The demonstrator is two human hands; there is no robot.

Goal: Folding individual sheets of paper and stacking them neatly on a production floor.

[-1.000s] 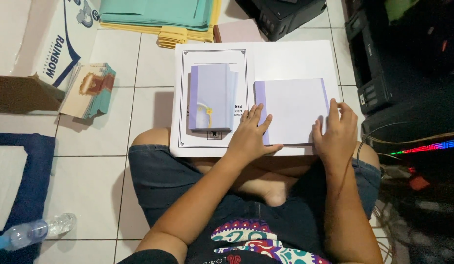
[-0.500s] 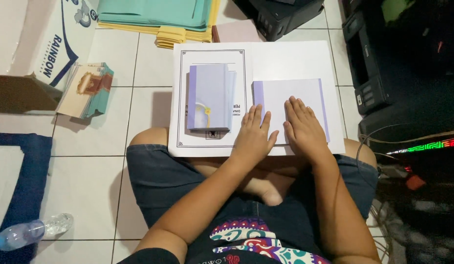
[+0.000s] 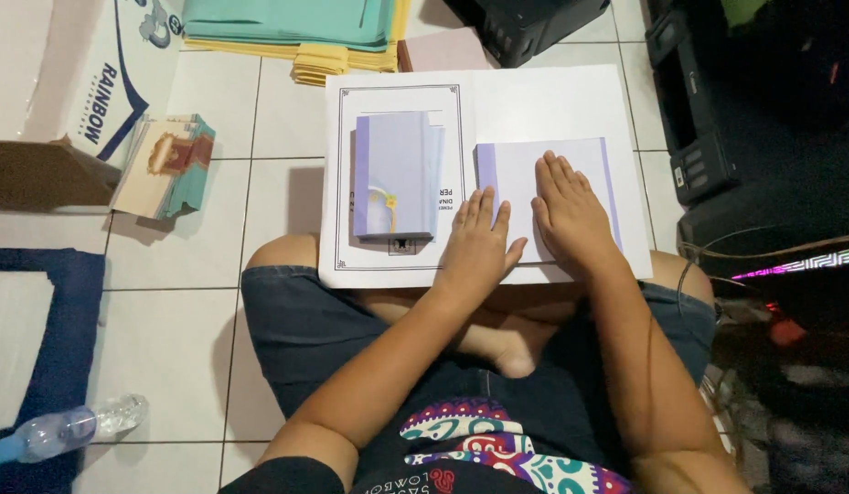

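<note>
The right hand [image 3: 571, 212] has slid in from the paper's right edge and now lies flat, fingers spread, on the pale purple folded paper [image 3: 516, 178] on the white board [image 3: 552, 101] across the lap, beside the flat left hand [image 3: 476, 247], both pressing it down, pinching nothing.

At the upper left we see a white carton [image 3: 113, 78] with blue print lying on the tiled floor, a brown cardboard flap [image 3: 40, 174] just below it. Beside that lies a small flat packet [image 3: 164, 166] in teal and cream. A clear plastic bottle [image 3: 68, 430] rests at the lower left, its label too blurred to tell.
</note>
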